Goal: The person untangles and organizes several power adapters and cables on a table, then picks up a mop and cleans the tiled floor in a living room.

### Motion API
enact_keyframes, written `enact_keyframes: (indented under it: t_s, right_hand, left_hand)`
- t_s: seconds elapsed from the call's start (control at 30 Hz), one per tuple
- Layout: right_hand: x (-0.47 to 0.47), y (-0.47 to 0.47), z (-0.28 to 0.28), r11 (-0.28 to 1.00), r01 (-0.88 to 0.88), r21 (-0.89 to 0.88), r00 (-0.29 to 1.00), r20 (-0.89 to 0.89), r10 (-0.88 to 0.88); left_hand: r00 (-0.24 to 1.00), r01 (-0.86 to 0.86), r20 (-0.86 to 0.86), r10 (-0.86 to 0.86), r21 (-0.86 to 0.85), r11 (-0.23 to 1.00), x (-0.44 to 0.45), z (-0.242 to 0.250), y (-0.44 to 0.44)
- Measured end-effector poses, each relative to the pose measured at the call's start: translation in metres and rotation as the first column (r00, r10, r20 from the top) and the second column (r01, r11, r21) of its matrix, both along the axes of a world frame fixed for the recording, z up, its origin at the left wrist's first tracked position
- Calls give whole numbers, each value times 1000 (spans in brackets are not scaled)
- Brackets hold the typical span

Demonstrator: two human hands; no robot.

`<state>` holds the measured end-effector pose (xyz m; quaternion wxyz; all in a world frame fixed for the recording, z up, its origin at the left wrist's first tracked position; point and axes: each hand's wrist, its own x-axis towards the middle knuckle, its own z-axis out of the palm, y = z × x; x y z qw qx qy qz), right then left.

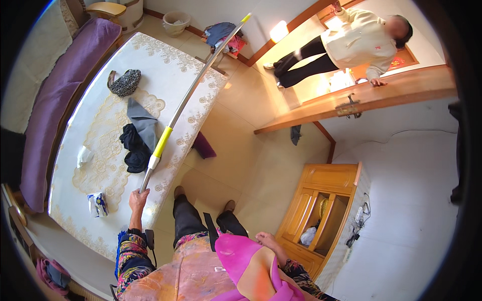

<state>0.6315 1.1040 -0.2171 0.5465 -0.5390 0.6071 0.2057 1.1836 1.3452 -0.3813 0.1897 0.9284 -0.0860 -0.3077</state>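
Observation:
My left hand (138, 202) is closed around the lower part of a metal telescopic pole (192, 84). The pole has a yellow grip sleeve (163, 142) and a white collar (153, 161), and it slants up across the table's right edge to a yellow tip. Beside the sleeve, a grey cloth (143, 122) and crumpled black cloths (135, 150) lie on the table. Low by my right side is my right hand (268, 240), its fingers loosely bent with no object seen in them. A magenta scarf (235, 256) hangs over my front, close to that hand.
A patterned white tablecloth (169, 75) holds a dark speckled fabric item (127, 82), white tissue (84, 156) and a tissue pack (98, 205). Another person (350, 45) stands by the wooden door (339, 103). A wooden cabinet (320, 214) is at right, a purple-covered bench (60, 109) at left.

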Motion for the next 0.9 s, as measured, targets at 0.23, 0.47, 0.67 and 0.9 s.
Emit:
enact_keyframes:
  t_s: [0.23,0.47,0.67,0.9]
  right_hand:
    - [24,-2,-23,996,-87,-3,991,105,87]
    - [8,7,-44,989,-95,-116,963,241,121]
    - [-89,30,-55,988,-47,-146,956,280,86]
    - [-268,67,-70,958,268,-104,939,252,-235]
  left_hand:
    - [996,13,92,8,-218,976,-21,95,37]
    - [985,-171,-46,169,-443,880,-78,215,65]
    - [990,-135,-119,71,-711,690,-181,318,55]
    - [983,32,-72,-169,-840,541,-309,394,13]
